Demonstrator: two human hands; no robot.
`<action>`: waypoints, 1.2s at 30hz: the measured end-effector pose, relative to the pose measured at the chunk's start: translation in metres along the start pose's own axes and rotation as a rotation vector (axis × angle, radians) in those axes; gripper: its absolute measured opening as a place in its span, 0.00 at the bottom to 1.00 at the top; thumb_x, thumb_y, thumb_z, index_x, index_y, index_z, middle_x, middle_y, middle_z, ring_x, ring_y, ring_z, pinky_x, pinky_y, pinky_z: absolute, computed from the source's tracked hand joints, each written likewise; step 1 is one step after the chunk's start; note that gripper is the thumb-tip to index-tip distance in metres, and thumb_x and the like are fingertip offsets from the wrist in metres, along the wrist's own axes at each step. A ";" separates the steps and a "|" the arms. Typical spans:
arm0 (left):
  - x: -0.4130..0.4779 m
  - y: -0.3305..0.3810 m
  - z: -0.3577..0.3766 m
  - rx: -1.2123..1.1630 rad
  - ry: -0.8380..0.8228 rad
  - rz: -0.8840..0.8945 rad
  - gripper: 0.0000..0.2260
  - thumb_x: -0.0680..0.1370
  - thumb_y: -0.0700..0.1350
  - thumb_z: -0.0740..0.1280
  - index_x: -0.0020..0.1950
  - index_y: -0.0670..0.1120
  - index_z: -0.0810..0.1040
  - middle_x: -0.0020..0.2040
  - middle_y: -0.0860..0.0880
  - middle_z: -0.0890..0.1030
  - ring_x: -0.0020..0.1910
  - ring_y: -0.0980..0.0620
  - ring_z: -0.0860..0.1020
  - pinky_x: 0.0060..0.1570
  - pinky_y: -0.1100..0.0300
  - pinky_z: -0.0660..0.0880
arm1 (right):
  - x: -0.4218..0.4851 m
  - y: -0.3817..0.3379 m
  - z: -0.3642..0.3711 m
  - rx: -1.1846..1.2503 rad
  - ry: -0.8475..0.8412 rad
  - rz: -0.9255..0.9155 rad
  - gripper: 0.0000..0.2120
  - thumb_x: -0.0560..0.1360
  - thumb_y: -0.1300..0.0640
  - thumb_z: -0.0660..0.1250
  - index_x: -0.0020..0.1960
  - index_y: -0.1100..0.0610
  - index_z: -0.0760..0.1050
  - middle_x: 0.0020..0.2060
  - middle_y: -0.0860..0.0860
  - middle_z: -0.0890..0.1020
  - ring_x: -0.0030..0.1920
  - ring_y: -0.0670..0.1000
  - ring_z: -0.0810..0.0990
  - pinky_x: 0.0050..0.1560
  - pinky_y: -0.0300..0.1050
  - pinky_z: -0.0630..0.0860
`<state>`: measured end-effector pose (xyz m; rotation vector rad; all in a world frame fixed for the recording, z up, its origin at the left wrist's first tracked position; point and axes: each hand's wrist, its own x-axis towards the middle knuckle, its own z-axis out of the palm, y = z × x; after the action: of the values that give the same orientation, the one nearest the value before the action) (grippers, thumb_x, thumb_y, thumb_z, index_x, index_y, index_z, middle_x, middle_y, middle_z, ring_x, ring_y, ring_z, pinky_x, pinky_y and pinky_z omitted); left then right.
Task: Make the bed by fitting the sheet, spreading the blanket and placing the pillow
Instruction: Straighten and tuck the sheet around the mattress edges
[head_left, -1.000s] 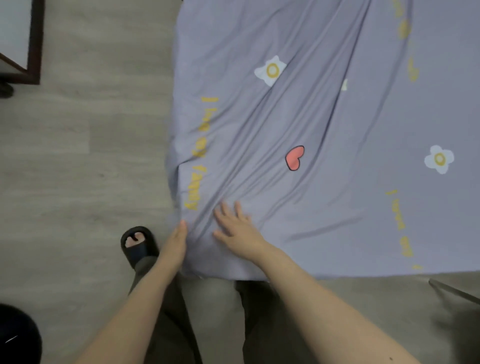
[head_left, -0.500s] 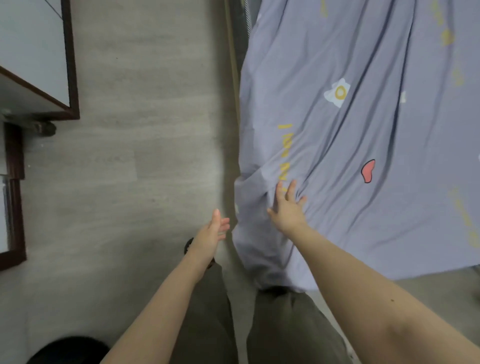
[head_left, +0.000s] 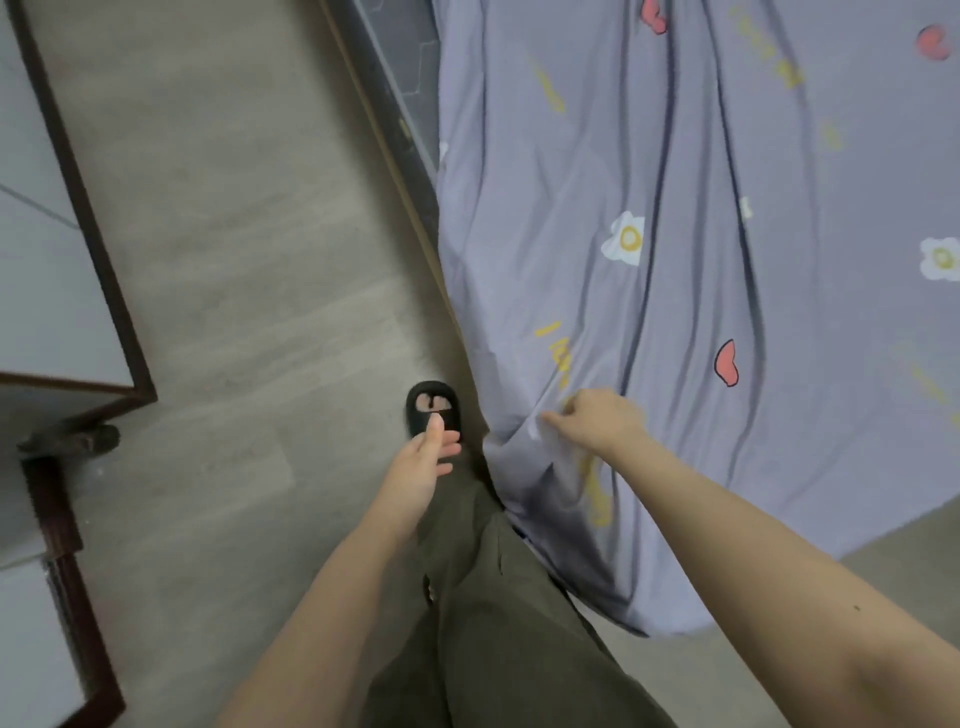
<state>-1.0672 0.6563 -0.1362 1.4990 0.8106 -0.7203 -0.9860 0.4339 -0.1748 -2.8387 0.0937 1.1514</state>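
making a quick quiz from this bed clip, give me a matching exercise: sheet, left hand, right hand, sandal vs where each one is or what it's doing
Column 1:
1. sheet
2. left hand
3. right hand
4. sandal

Column 2:
A. on the foot, on the floor beside the bed
B. open, off the cloth, over the leg
C. pinching a fold near the bed's corner
D. wrinkled, draped over the mattress edge

Pairs: 1-D, 2-B, 3-C, 4-A

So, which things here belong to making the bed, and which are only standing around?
Belong to the job:
- purple sheet, wrinkled, corner hanging loose
- right hand, pinching the sheet near the corner
- left hand, open, off the sheet
- bed frame edge

Just there:
- dark-framed furniture
- black slipper
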 end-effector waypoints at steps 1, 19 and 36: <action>0.009 0.014 -0.002 0.014 0.004 0.002 0.25 0.83 0.56 0.50 0.67 0.41 0.74 0.61 0.45 0.78 0.56 0.48 0.76 0.55 0.59 0.70 | 0.010 -0.005 -0.010 0.089 0.073 0.024 0.19 0.74 0.37 0.60 0.48 0.52 0.78 0.52 0.53 0.81 0.54 0.57 0.79 0.49 0.47 0.74; 0.228 0.305 -0.021 0.498 0.109 0.223 0.18 0.77 0.37 0.67 0.67 0.36 0.71 0.54 0.43 0.76 0.49 0.48 0.74 0.43 0.59 0.70 | 0.114 -0.081 -0.083 0.905 0.486 0.497 0.16 0.73 0.61 0.69 0.60 0.59 0.70 0.53 0.55 0.75 0.53 0.57 0.77 0.50 0.50 0.75; 0.328 0.365 -0.090 0.267 0.070 -0.068 0.13 0.74 0.35 0.64 0.58 0.40 0.74 0.46 0.45 0.76 0.37 0.50 0.72 0.36 0.58 0.68 | 0.097 -0.112 -0.103 1.037 0.183 0.505 0.18 0.67 0.64 0.74 0.31 0.46 0.69 0.27 0.42 0.75 0.31 0.38 0.74 0.37 0.35 0.66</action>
<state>-0.5831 0.7609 -0.1941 1.7504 0.8466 -0.8565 -0.8354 0.5327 -0.1634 -1.9758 1.0998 0.5768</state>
